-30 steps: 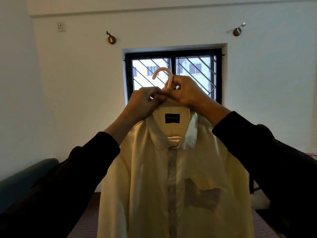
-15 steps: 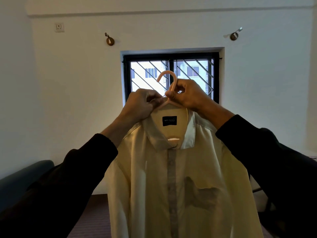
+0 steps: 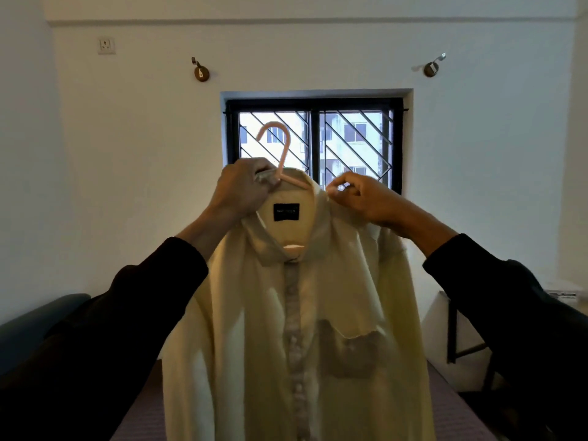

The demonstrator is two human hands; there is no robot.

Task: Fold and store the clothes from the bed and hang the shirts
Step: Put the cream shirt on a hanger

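The shirt (image 3: 296,329) hides most of the hanger (image 3: 280,160) — its hem cut off below.

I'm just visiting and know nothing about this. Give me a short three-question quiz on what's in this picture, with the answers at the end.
1. True or false: the shirt is already on a hanger.
2. Which hand grips the collar beside the hanger's neck? A) left hand B) right hand C) neither
3. Fill in: behind the shirt is a barred ______, with a wall hook above it on each side.

Key
1. True: the pink hook stands up out of the collar.
2. A: the left hand grips there, while the right hand pinches the shirt's shoulder.
3. Window.
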